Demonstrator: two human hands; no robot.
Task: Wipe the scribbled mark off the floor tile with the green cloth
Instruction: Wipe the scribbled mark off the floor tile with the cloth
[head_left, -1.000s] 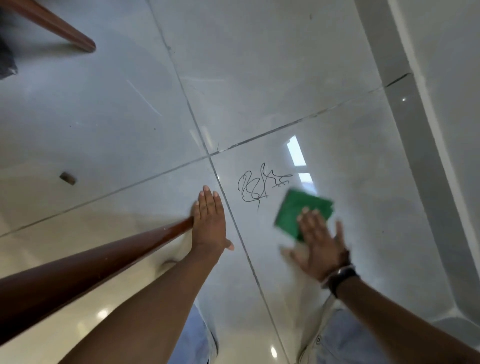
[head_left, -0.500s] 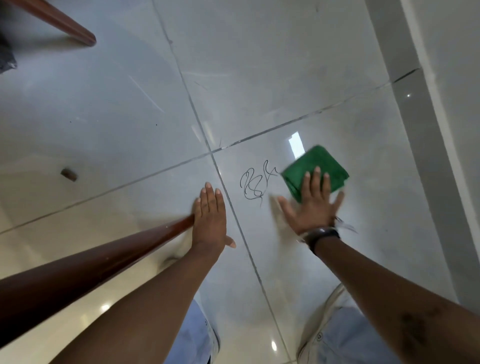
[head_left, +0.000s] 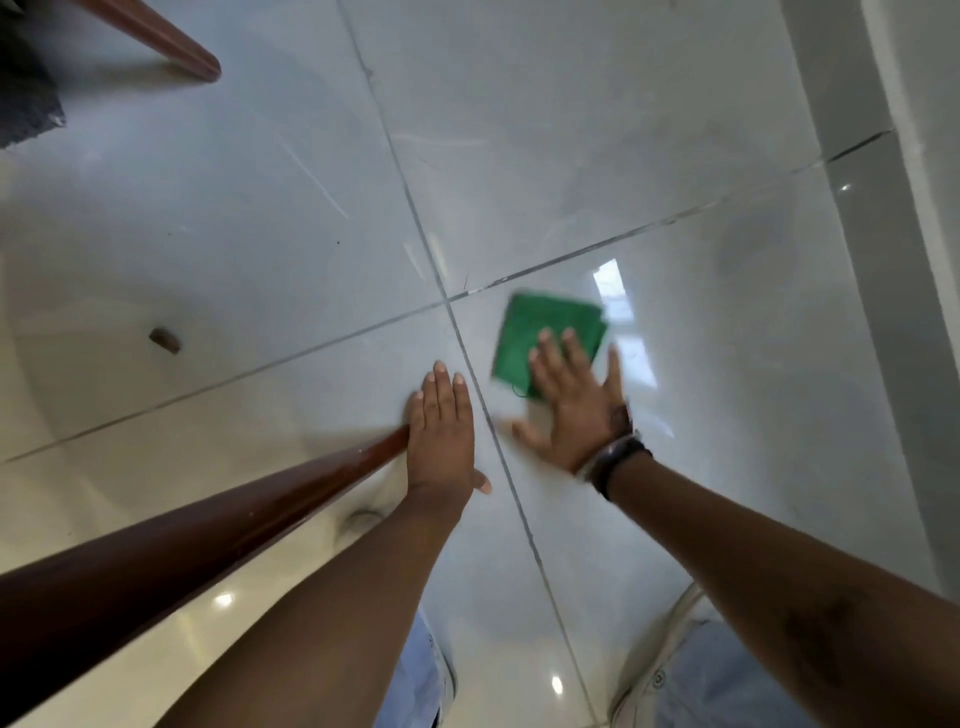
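Looking down, we see our right hand (head_left: 576, 400) lying flat on the green cloth (head_left: 545, 335), fingers spread and pressing the near part of it against the pale floor tile (head_left: 727, 364). The hand pinches nothing; the palm and fingers simply bear down on the fabric. Both hand and cloth are blurred. The cloth is a folded square sitting just to the right of the point where four tiles meet, close to the grout lines (head_left: 415, 228). We can make out no scribbled mark on the bare tile around the cloth; whether any of it lies under the cloth or the hand, we cannot tell. A dark watch (head_left: 615, 462) bands our right wrist; its face is turned away, so no brand shows.

Our left hand (head_left: 441, 431) rests palm down on the neighbouring tile, left of the grout line, fingers straight and close together, thumb sticking out to the right. It holds nothing. Its outer edge sits against the foot of a reddish-brown wooden leg (head_left: 208, 535) that slants in from the lower left. A second wooden leg (head_left: 171, 47) stands at the top left, beside a dark mat (head_left: 26, 104). A small brown scrap (head_left: 165, 340) lies alone on the left tile. Our light blue trousers (head_left: 727, 686) show at the bottom edge. We find no readable writing or labels anywhere.
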